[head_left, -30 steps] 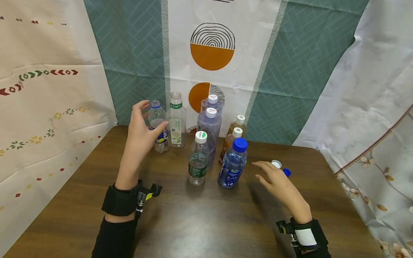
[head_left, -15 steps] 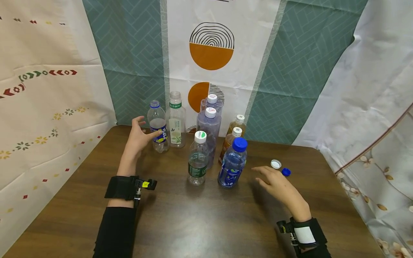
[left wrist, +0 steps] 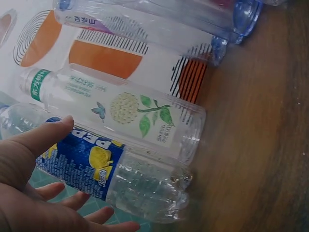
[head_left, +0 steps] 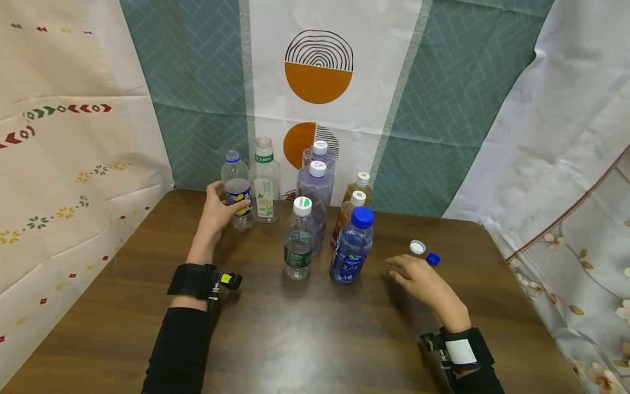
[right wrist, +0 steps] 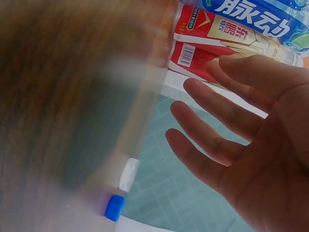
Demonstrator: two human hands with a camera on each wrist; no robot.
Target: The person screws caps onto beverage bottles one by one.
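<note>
At the back left, my left hand (head_left: 219, 209) is at a clear bottle (head_left: 240, 192) with a blue-and-yellow label and no cap. In the left wrist view the thumb (left wrist: 52, 135) lies across the front of its label, while the fingers (left wrist: 77, 199) spread loosely along its other side, not curled round it. Whether the thumb touches is hard to tell. An uncapped clear bottle with a green neck band (head_left: 266, 189) stands right beside it. My right hand (head_left: 418, 278) hovers over the table, fingers relaxed and holding nothing, right of the blue-capped bottle (head_left: 351, 249).
A white-capped bottle with a green label (head_left: 298, 249) stands mid-table. Behind it are purplish bottles (head_left: 315, 189) and amber bottles (head_left: 344, 216). A white cap (head_left: 417, 247) and a blue cap (head_left: 433, 259) lie beyond my right hand. Curtains border the wooden table (head_left: 290, 334).
My left hand has come down from the neck of the blue-and-yellow-labelled bottle to its label, with the thumb now in front. The right hand stays in place. The head view has shifted slightly.
</note>
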